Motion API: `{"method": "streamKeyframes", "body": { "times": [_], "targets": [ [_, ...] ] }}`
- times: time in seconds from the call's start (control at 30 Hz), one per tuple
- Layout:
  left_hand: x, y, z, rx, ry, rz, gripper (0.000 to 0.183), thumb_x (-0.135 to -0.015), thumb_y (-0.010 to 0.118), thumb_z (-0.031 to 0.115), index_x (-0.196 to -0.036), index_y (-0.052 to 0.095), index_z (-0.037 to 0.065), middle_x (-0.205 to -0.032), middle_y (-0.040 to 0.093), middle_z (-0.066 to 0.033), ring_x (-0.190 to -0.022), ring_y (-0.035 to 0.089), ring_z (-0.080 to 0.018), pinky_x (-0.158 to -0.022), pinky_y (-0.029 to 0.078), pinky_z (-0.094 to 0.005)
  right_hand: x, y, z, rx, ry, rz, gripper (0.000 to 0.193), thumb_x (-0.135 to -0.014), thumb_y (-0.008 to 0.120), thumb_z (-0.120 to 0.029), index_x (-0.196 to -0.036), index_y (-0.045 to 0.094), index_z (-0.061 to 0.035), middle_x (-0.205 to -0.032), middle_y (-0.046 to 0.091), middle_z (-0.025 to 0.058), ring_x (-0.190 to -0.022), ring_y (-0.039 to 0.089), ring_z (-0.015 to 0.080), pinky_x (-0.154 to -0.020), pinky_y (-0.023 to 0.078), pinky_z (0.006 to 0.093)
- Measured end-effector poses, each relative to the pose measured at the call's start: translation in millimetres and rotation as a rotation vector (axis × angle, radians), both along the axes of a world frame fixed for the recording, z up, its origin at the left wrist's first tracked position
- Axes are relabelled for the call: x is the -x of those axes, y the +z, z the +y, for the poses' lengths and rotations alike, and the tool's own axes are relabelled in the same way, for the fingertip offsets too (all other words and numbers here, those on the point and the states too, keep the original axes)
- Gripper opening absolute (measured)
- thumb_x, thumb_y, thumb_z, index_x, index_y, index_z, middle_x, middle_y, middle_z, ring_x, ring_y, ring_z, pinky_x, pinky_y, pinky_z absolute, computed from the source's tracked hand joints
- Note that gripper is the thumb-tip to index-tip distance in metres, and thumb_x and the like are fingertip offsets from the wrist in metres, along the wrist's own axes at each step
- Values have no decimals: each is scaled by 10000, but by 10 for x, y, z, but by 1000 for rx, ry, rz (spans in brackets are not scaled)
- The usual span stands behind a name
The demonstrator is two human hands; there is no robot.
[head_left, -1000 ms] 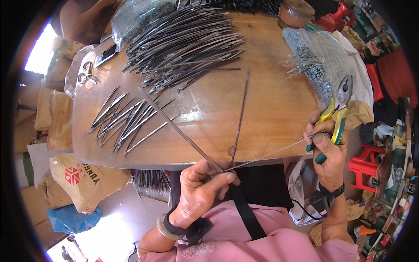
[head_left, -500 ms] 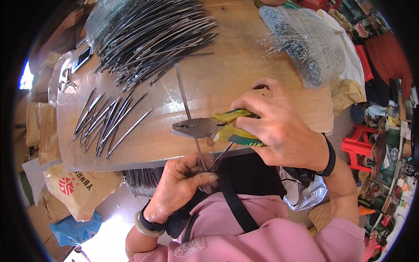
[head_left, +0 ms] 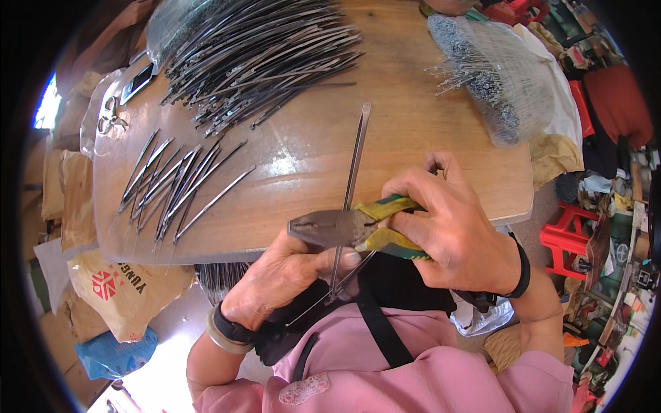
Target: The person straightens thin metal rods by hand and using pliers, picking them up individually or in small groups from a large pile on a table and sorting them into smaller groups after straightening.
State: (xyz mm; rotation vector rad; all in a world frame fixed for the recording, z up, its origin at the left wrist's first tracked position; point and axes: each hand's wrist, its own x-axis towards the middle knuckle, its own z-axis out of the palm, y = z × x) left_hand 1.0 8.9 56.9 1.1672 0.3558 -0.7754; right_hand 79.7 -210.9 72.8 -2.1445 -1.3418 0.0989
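One dark strip (head_left: 355,158), long axis away, slightly rightward, grip of left fingers (head_left: 319,264) unclear, right fingers (head_left: 412,183) snug round pliers (head_left: 332,227).

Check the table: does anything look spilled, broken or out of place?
Nothing looks clearly spilled or broken. One dark strip juts rightward from the big pile, at a different angle from its neighbours.
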Motion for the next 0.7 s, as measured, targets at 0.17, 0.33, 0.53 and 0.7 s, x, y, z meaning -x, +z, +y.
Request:
{"method": "streamKeyframes", "body": {
  "times": [0.17,0.33,0.53,0.7],
  "targets": [
    [53,-33,-200,192,184,238,137,-915,608,117,-987,596,0,-697,560,-46,-453,422,-110,-412,311,-243,26,-182,4,-5,-15,-19,293,-516,646,-55,-803,628,0,-976,575,118,-867,546,323,-841,366,491],
    [178,-117,-286,428,410,189,128,-947,577,119,-979,578,-5,-653,495,-46,-445,352,-88,-409,254,-234,76,-75,-193,-86,-218,-88,211,-615,708,-39,-809,627,-14,-996,575,119,-910,576,314,-801,421,439],
    [291,-50,-400,190,528,-58,116,-955,566,73,-1007,588,-28,-633,497,-19,-472,362,-64,-433,271,-220,362,-62,-480,-37,-270,515,330,-686,808,-100,-960,680,33,-1069,597,154,-900,616,319,-773,500,346],
    [344,-19,-415,6,523,-228,84,-963,538,8,-1014,599,-21,-675,516,12,-566,400,-34,-507,316,-189,375,-92,-443,3,-170,514,333,-694,805,-123,-982,705,11,-1152,596,177,-959,643,320,-810,507,353]
  ]
}}
